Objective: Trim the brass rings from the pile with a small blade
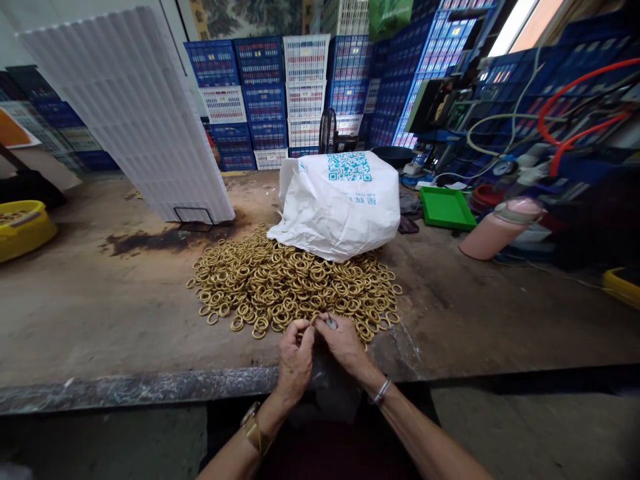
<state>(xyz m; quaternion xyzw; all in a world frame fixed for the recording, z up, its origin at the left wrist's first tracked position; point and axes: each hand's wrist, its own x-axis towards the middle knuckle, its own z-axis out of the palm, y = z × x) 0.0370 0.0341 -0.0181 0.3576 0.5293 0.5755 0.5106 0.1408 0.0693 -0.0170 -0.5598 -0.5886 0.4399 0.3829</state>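
Observation:
A wide heap of brass-coloured rings [295, 283] lies on the worn table, spilling from under a white woven sack [345, 213]. At the heap's near edge, my left hand [296, 360] is closed in a pinch, its fingertips almost meeting those of my right hand [345, 343]. One brass ring [315, 319] shows between the two sets of fingertips; both hands seem to grip it. A small grey piece [331, 323] also sits in my right fingers; its kind is too small to make out. The fingers partly hide what is held.
Left of the heap stands a tall stack of white corrugated sheets [135, 113] against a black wire stand [193, 219]. A yellow tub [25, 230] is at far left. To the right are a green tray [447, 208] and a pink bottle [500, 230]. Stacked crates [260, 103] line the back.

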